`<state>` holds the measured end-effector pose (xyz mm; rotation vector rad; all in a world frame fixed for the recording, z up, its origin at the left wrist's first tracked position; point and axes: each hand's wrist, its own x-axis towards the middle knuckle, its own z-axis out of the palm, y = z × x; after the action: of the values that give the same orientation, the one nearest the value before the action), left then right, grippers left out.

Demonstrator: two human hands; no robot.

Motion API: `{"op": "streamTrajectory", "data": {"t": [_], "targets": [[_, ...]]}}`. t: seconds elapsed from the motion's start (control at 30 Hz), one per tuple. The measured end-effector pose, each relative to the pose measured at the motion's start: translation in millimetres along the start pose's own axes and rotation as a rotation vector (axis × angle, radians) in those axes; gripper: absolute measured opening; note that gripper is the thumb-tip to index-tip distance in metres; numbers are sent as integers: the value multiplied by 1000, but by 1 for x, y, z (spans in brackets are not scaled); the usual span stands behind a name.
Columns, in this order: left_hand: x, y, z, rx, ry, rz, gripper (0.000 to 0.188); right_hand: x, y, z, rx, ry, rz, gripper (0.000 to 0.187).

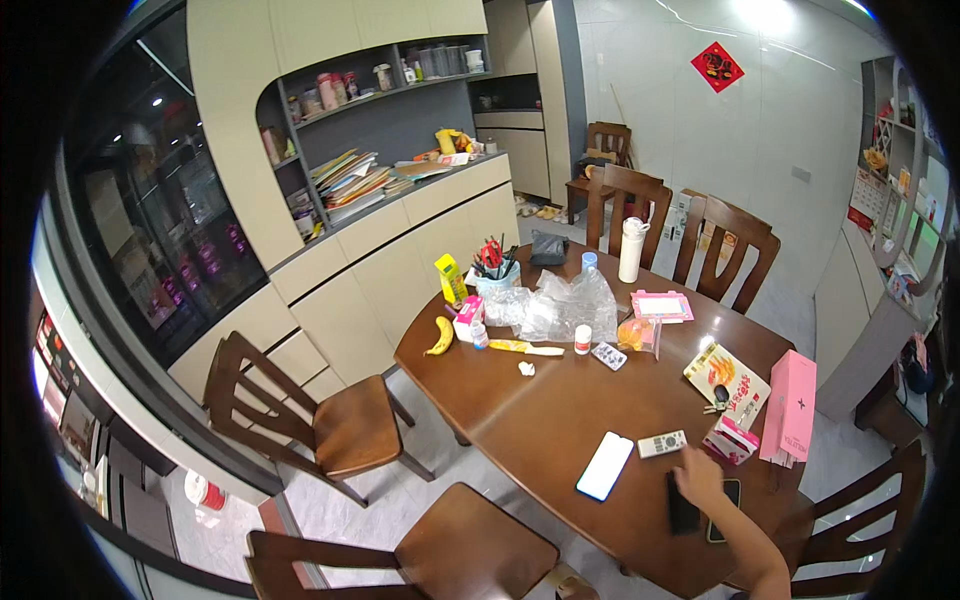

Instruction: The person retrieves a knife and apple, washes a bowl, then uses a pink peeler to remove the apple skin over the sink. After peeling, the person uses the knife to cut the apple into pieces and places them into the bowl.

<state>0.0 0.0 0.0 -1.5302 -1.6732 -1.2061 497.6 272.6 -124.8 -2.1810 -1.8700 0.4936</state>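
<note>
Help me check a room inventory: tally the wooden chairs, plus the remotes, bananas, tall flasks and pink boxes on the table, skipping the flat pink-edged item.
Wooden chairs: 6
Pink boxes: 3
Remotes: 1
Bananas: 1
Tall flasks: 1
Total: 12

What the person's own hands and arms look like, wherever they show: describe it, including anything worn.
Only the right hand and its forearm show; the left hand is out of view. The forearm is bare as far as it shows, with no sleeve in the picture. No glove, watch or bracelet can be seen. The fingers are too small and blurred to rule out a ring.
</note>
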Motion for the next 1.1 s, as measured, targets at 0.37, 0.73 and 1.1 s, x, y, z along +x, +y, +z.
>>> {"op": "streamTrajectory", "data": {"t": [0.37, 0.73, 1.1], "targets": [[2, 53, 214, -544, -569, -419, 15, 317, -155, 172, -102, 281, -402, 24], [-57, 75, 419, -1601, -443, -1678, 42, 164, -198, 142, 755, -389, -1392, 16], [-112, 14, 289, -1215, -305, -1942, 20, 373, -106, 170, -234, 335, -383, 20]]}}
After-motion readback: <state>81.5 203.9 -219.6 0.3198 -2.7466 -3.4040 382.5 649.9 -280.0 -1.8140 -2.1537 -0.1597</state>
